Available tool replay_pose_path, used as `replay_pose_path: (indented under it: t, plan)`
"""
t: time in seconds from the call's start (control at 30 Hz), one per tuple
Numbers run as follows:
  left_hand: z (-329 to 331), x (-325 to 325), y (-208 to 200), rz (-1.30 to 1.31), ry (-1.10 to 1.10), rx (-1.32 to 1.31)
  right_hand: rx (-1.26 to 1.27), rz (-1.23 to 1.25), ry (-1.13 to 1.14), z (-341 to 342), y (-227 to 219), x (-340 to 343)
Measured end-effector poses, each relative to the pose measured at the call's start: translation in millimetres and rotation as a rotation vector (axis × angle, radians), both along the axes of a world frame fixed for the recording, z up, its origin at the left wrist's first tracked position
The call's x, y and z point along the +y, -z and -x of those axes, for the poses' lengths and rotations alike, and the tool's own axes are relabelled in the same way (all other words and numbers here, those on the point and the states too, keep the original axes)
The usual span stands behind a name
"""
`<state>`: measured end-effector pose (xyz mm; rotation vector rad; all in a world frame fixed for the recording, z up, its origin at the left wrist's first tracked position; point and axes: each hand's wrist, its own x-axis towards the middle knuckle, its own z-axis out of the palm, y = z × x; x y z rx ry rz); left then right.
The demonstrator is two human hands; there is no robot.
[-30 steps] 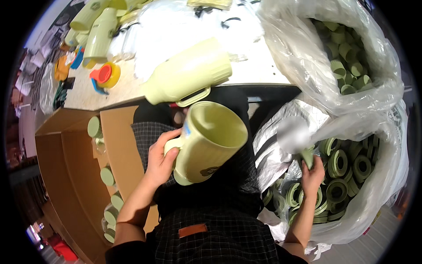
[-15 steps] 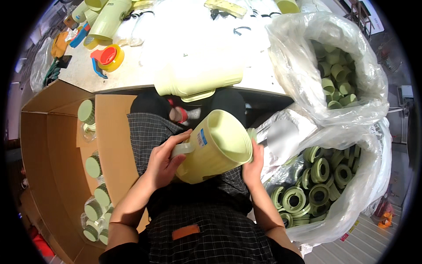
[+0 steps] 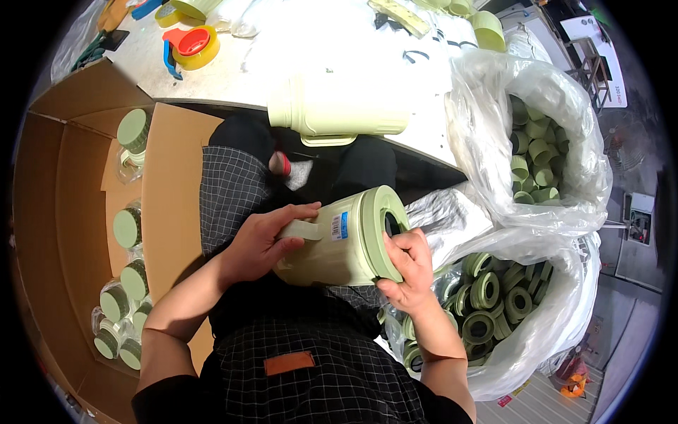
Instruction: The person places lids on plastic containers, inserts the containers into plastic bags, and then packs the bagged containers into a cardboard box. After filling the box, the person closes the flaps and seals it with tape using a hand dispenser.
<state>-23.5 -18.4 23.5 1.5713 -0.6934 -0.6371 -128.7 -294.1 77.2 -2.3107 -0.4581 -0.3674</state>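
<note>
A pale green jug [image 3: 321, 260] with a blue-and-white label lies tilted across my lap, its mouth toward the right. My left hand [image 3: 265, 240] is closed round the whitish handle on its side. Over the mouth sits a green ring-shaped lid [image 3: 371, 230] with a dark opening in its middle. My right hand [image 3: 409, 272] grips the rim of this lid, some fingers at the opening. Whether the lid's threads have caught cannot be seen. A second pale green jug [image 3: 353, 113] lies on its side at the table's front edge.
At left, an open cardboard box [image 3: 180, 198] holds several green-capped jugs in plastic. On the right stand one clear bag [image 3: 487, 148] of small green cups and another bag [image 3: 565, 339] of green rings. A tape dispenser [image 3: 194, 46] rests on the white table [image 3: 240, 81].
The jug's open mouth is now covered by the green ring lid. My right hand has moved from beside the rim onto the lid. My left hand stays at the handle.
</note>
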Motion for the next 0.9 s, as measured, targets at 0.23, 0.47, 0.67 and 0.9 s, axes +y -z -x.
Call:
replay_pose_path:
  t: [0.23,0.47,0.67,0.9]
  plan:
    - [57,-26,-31,-0.342,0.141,-0.259,0.398,-0.055,0.296,-30,-21,11]
    - [64,-20,-32,-0.392,0.010,-0.293,0.543,-0.342,0.295,-47,1,-14]
    - [20,-11,-17,-0.133,0.059,-0.259,0.128,-0.445,0.611,-157,51,-81]
    - [21,-8,-10,-0.191,-0.037,-0.221,0.346,-1.252,0.456,-238,70,-57]
